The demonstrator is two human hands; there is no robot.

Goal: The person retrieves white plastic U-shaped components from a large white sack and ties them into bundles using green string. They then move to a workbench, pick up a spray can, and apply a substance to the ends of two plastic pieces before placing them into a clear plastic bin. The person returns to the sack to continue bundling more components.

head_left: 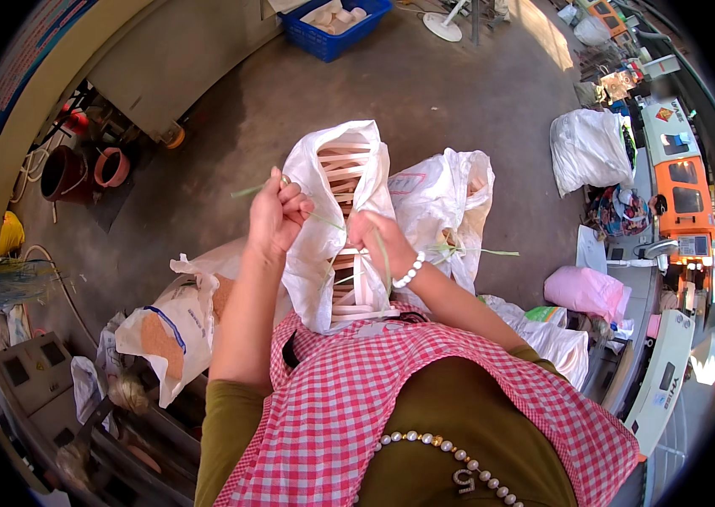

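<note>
A white woven sack [305, 283] stands upright right in front of me. Its mouth gapes, and stacked pale pinkish strips [342, 165] show inside. My left hand [278, 209] is closed in a pinch on a thin green tie string [325, 220] above the sack's left rim, with one end sticking out to the left. The string runs across the opening toward my right hand [378, 241], which is closed on it at the right rim, with a length hanging below. Whether the right fingers also grip the sack's edge is hidden.
Against the right side stands another white sack [429, 198], its neck bound with green string. An open sack of tan granules [159, 346] is at the left. Farther off are a blue crate [323, 42], dark buckets [66, 175], a full white bag [589, 152], a pink bag [585, 291] and orange-white machines [685, 198].
</note>
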